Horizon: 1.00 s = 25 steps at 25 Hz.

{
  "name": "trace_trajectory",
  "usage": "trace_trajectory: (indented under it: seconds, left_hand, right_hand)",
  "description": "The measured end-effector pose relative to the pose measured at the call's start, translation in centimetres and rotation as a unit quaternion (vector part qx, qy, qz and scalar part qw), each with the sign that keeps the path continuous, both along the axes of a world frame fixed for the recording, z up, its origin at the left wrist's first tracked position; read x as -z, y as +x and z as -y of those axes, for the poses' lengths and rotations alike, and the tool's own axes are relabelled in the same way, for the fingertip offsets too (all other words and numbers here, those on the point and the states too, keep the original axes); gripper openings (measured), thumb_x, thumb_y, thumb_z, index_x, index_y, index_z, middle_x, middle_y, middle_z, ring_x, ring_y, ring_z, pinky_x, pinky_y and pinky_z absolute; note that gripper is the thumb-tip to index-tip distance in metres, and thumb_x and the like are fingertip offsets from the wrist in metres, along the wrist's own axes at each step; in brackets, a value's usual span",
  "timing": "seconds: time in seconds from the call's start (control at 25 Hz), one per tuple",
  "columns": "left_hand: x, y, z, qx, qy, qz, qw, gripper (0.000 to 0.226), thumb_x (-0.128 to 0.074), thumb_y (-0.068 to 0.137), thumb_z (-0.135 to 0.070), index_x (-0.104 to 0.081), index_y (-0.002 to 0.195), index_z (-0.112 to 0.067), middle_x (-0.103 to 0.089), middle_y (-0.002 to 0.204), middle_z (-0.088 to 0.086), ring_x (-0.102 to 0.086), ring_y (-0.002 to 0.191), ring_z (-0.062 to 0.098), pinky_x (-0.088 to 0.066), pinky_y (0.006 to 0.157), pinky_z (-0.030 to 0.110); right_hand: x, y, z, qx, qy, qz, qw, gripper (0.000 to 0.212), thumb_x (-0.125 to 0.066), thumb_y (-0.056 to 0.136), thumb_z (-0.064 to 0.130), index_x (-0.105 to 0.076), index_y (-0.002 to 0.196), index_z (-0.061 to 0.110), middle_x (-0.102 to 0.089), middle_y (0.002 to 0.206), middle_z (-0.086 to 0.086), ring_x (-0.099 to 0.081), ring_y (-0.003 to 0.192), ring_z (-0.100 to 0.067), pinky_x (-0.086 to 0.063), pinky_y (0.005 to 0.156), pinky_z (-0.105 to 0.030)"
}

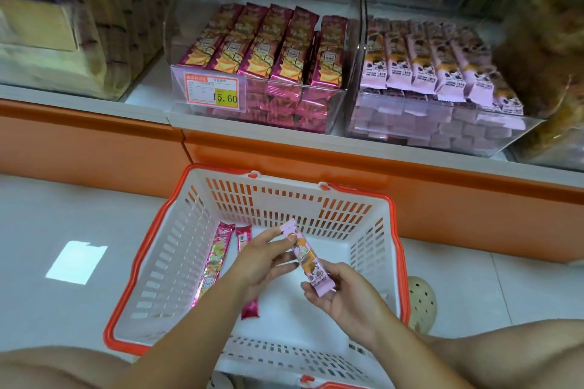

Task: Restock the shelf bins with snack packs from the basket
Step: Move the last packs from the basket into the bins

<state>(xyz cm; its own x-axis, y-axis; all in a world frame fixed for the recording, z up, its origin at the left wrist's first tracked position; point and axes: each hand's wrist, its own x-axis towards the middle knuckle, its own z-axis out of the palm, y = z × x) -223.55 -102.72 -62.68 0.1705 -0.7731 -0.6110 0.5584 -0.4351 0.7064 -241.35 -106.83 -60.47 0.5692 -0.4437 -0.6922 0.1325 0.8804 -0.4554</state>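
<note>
Head view: snack pack [308,259] between left hand [264,257] and right hand [343,298], over basket [284,199]

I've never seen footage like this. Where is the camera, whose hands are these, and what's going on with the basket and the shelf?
There is no machine here. A person is restocking a shop shelf, and the single picture comes from a camera worn on their head, looking forward and down. The left hand and right hand together hold one lilac pack by its ends, above a basket on the floor. Two magenta packs lie in the basket. Clear bins stand on the shelf. The left bin, with a price tag, holds magenta packs. The right bin holds lilac ones like the held pack, so that pack likely goes there.
</note>
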Motion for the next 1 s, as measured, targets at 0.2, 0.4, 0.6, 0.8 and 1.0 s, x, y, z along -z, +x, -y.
trace_trajectory:
  seconds: [0.2, 0.4, 0.6, 0.8, 1.0]
  left_hand:
    - [-1.1, -0.2, -0.1, 0.009, -0.008, 0.058, 0.998, 0.030, -0.066, 0.089, -0.019, -0.062, 0.117, -0.013, -0.073, 0.106, 0.010, -0.070, 0.098, 0.026, -0.056, 0.083, 0.035]
    - [-5.9, -1.9, 1.1, -0.029, -0.051, 0.160, 0.985, 0.025, -0.066, 0.088, -0.017, -0.064, 0.112, -0.012, -0.075, 0.093, 0.006, -0.072, 0.086, 0.020, -0.059, 0.076, 0.031]
    - [-17.8, -4.2, 5.6, -0.034, -0.265, 0.274, 0.924, 0.028, -0.071, 0.078, -0.024, -0.066, 0.106, -0.025, -0.074, 0.098, -0.004, -0.069, 0.094, 0.015, -0.057, 0.081, 0.030]
    - [-23.3, -3.8, 12.0, -0.018, -0.272, 0.654, 0.706, 0.054, -0.050, 0.094, -0.039, -0.034, 0.145, -0.032, -0.037, 0.146, -0.019, -0.032, 0.136, 0.000, -0.030, 0.112, 0.025]
    - [-21.6, -2.9, 14.9, -0.001, -0.205, 0.668, 0.715, 0.053, -0.043, 0.100, -0.023, -0.026, 0.150, -0.023, -0.033, 0.153, -0.005, -0.031, 0.140, 0.011, -0.025, 0.114, 0.029]
  right_hand:
    - [-0.4, -0.6, -0.6, -0.007, -0.067, -0.029, 0.997, 0.026, -0.054, 0.093, 0.004, -0.063, 0.117, -0.001, -0.070, 0.098, -0.019, -0.065, 0.093, -0.036, -0.058, 0.084, -0.038]
    - [-2.6, -0.7, 0.0, -0.060, -0.379, -0.219, 0.897, 0.038, -0.074, 0.080, 0.016, -0.063, 0.113, 0.029, -0.065, 0.108, 0.001, -0.064, 0.086, -0.004, -0.054, 0.075, -0.020]
    - [-11.5, -1.7, 4.0, 0.135, -0.687, -0.238, 0.673, 0.036, -0.063, 0.074, 0.031, -0.061, 0.108, 0.040, -0.060, 0.104, 0.014, -0.064, 0.091, -0.006, -0.050, 0.072, -0.013]
    - [-19.2, -5.6, 11.9, 0.280, -0.689, -0.304, 0.595, 0.028, -0.064, 0.089, 0.019, -0.060, 0.104, 0.043, -0.059, 0.104, 0.006, -0.061, 0.094, -0.011, -0.050, 0.082, -0.026]
    - [-20.2, -6.1, 18.0, 0.197, -0.666, -0.501, 0.516, 0.025, -0.057, 0.094, 0.026, -0.063, 0.117, 0.022, -0.052, 0.100, 0.002, -0.043, 0.079, -0.008, -0.031, 0.069, -0.022]
